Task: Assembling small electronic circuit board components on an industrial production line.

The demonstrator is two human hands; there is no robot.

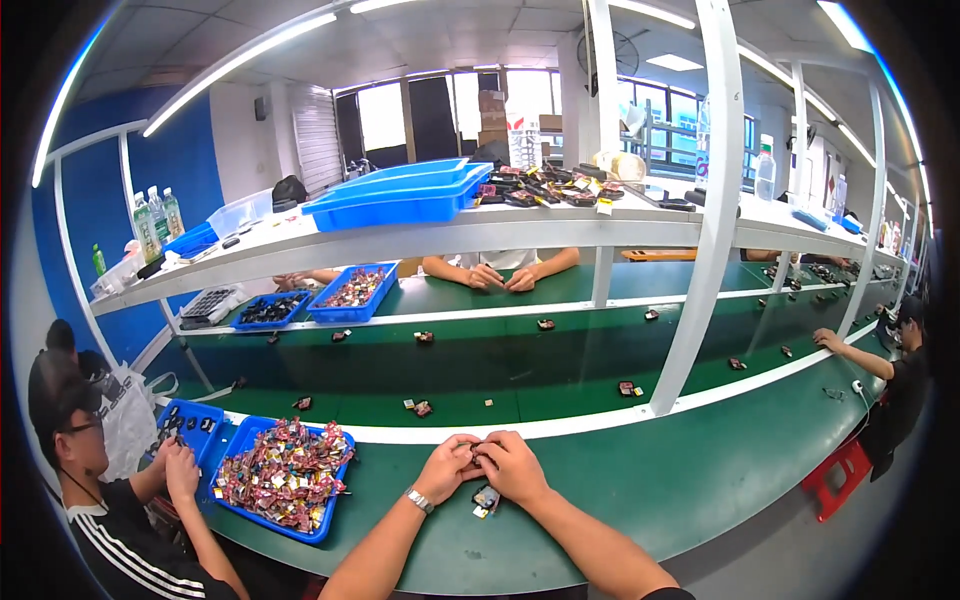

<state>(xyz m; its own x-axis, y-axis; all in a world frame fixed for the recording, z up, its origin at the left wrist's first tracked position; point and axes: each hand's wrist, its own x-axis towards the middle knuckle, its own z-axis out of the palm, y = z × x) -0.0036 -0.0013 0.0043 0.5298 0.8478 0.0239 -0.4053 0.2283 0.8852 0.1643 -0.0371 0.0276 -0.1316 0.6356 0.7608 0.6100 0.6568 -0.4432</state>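
Observation:
My left hand (446,472), with a metal watch band at the wrist, and my right hand (513,468) meet over the green bench. Fingers of both pinch a small dark part (476,459); it is mostly hidden, so its kind cannot be told. Just below them on the bench lies a small electronic assembly (486,497) with a dark body and a white and yellow label. To the left of my left forearm stands a blue tray (318,535) heaped with red circuit boards (283,472) bearing white and yellow labels.
At my left a co-worker (75,470) handles parts beside a blue tray of black pieces (187,425). Ahead, a conveyor belt (520,392) carries scattered small assemblies. A white post (700,210) and shelf edge (560,238) cross the view. Other people's hands work opposite and at right.

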